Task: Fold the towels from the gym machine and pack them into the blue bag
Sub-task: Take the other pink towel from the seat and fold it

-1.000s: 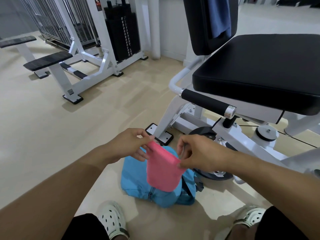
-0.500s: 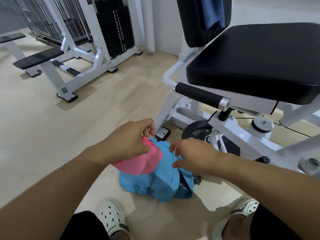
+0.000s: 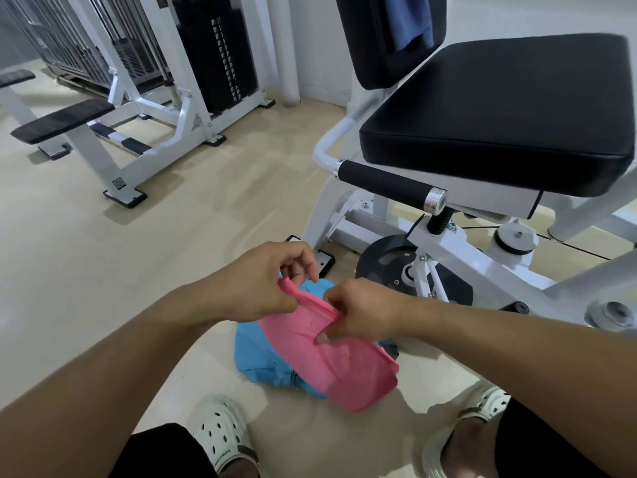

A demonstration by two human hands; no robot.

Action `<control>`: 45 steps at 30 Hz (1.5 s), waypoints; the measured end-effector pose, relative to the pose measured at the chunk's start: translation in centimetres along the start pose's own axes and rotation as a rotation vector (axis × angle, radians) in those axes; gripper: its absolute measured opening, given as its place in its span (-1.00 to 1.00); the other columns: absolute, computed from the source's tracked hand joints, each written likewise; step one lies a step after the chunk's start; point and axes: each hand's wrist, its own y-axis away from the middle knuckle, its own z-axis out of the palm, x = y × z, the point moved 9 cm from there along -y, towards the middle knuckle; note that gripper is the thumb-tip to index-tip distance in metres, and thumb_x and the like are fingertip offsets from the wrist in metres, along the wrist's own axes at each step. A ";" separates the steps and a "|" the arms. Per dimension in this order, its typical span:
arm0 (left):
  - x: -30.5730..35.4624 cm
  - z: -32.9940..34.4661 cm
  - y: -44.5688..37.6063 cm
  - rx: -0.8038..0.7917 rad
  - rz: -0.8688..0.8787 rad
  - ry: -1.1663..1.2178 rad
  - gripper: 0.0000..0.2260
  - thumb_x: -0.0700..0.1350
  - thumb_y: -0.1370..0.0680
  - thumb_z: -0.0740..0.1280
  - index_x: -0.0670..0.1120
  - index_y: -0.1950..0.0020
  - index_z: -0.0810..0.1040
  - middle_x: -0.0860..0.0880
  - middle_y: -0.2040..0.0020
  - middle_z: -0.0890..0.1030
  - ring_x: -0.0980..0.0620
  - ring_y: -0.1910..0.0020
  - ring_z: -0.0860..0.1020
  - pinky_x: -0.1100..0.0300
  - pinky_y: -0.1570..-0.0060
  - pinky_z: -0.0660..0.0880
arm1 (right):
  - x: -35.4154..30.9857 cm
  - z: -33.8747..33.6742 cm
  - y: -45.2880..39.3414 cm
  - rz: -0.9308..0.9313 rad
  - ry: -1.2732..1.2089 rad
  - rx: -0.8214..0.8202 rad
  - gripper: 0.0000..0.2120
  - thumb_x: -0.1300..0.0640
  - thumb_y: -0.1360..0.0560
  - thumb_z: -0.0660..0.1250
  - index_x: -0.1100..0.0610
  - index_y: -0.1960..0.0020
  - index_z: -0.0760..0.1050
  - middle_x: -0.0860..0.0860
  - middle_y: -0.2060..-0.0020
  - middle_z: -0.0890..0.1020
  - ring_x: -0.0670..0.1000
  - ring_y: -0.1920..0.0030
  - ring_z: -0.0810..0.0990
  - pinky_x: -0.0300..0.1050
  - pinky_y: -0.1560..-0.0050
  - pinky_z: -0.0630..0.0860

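Observation:
A folded pink towel (image 3: 341, 363) hangs in the air above the blue bag (image 3: 262, 357), which lies on the floor between my feet. My left hand (image 3: 262, 284) pinches the towel's top left corner. My right hand (image 3: 362, 315) pinches the top edge further right, with the thumb under the cloth. The towel covers much of the bag, so I cannot see the bag's opening. A dark blue towel (image 3: 410, 22) is draped over the backrest of the gym machine (image 3: 496, 112) at the top.
The machine's black seat, its padded handle (image 3: 382, 181) and white frame (image 3: 482, 267) stand close on the right. A weight-stack machine (image 3: 193, 84) with black pads stands at the back left. Bare beige floor (image 3: 86, 263) lies to the left. My white clogs (image 3: 224, 432) flank the bag.
My right hand let go of the towel half a second ago, then took its top edge again. The towel now hangs lower and further right, spread over the bag.

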 end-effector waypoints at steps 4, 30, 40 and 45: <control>-2.6 -1.2 -0.3 0.073 -0.107 -0.009 -0.65 -0.44 -0.34 0.44 0.00 0.10 0.58 0.07 0.36 0.43 0.20 0.42 0.38 0.41 0.42 0.31 | 1.6 0.7 -0.2 0.057 -0.015 -0.029 -0.74 -0.05 -0.42 0.53 0.05 -0.01 0.60 -0.14 0.24 0.56 -0.10 0.20 0.53 -0.19 0.21 0.44; -3.9 -0.5 -1.8 0.226 -0.121 0.019 -0.68 -0.27 -0.56 0.16 0.07 0.03 0.63 0.16 0.40 0.55 0.22 0.40 0.43 0.23 0.29 0.35 | 0.4 -6.2 2.9 -0.075 -0.378 0.227 -0.78 0.12 -0.40 0.58 -0.05 0.00 0.65 -0.10 0.10 0.73 -0.10 0.08 0.68 -0.15 0.02 0.60; -0.2 0.7 -1.2 0.217 0.003 0.166 -0.45 0.27 -0.61 0.19 -0.20 0.25 0.52 -0.14 0.33 0.53 0.14 0.31 0.44 0.05 0.17 0.48 | -0.4 -8.8 3.6 -0.130 -0.539 0.380 -0.52 0.08 -0.23 0.70 -0.06 0.03 0.47 0.00 0.23 0.70 0.10 0.25 0.65 0.09 0.15 0.62; 0.3 0.4 -0.8 0.243 0.007 0.246 -0.71 0.10 -0.60 0.35 -0.07 0.21 0.60 0.05 0.45 0.58 0.15 0.42 0.47 0.24 0.25 0.48 | -0.7 -7.9 3.3 -0.146 -0.600 0.305 -0.57 0.12 -0.30 0.66 0.01 0.04 0.44 0.08 0.26 0.72 0.04 0.26 0.64 0.02 0.18 0.56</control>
